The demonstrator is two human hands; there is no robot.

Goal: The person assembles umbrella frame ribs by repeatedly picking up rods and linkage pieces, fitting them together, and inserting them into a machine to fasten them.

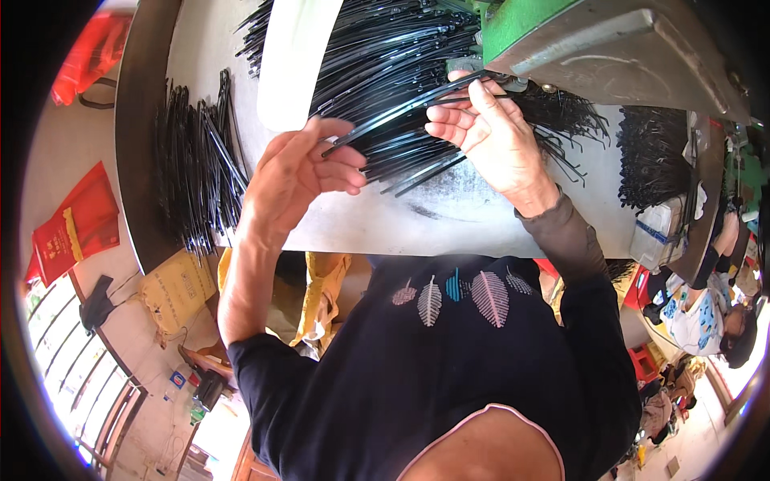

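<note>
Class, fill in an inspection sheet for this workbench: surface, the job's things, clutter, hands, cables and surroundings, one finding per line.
Surface: pale worktable with dark smudges.
Job's things: black strips held by both hands, one end at the green machine; a big heap of black strips behind.
Clutter: second pile of strips at left; more strips at right; white box at the table edge.
Hands: left hand pinches the strips; right hand guides them at the machine.
Cables: nothing seen.
Surroundings: red bags, yellow carton, another person at right.

Red bags [76,224]; yellow carton [178,293]
</note>
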